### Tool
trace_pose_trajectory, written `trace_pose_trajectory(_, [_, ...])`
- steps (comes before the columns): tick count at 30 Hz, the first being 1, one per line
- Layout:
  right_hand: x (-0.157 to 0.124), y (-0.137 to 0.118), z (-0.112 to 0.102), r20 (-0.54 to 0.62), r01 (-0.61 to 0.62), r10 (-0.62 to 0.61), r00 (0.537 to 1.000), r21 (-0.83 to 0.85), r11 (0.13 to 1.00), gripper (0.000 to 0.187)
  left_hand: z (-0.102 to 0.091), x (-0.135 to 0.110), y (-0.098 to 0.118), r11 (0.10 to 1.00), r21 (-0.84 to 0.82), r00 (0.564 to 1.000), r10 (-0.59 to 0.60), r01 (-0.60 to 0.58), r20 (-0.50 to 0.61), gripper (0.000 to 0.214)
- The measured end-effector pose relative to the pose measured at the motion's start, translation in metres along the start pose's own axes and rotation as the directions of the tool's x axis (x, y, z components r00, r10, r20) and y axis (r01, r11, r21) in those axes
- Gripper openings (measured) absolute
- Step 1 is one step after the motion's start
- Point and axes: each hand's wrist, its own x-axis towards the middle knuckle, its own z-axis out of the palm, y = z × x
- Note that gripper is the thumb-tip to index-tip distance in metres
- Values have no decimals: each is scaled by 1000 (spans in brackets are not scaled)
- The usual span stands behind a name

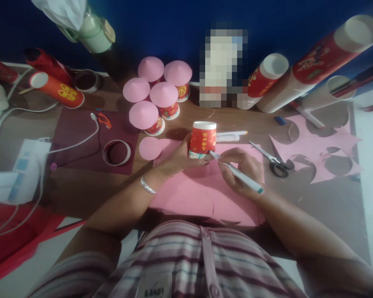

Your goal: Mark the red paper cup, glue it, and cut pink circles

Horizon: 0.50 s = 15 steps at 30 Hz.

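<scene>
My left hand [186, 156] is closed around a red paper cup [202, 138] with gold writing and a white rim at the top. In my right hand [243, 169] is a white marker pen [244, 179] with a green end, its tip touching or very near the cup's lower right side. Under both hands lies a sheet of pink paper [186, 194] with a faint curved line on it. A pink paper disc [150, 148] rests by the sheet's upper left corner. Beyond it stand several red cups with pink paper cones [164, 94] on top.
Black-handled scissors [278, 167] and cut pink paper scraps [317, 140] lie on the right. Behind the cup are more pens [231, 135]. A tape roll [116, 152], an orange cutter [105, 121] and a white cable [76, 147] are on the left. Tall red tubes [325, 56] stand back right.
</scene>
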Motion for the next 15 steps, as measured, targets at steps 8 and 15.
trace_pose_trajectory(8, [-1,-1,-1,16,-12,12,1000,13,1000,8,-7,2,-11,1000,-10,1000,23,-23,14,75])
trace_pose_trajectory(15, [0,-2,0,5,2,-3,1000,20,1000,8,-5,2,-10,999,-37,999,29,-28,21,73])
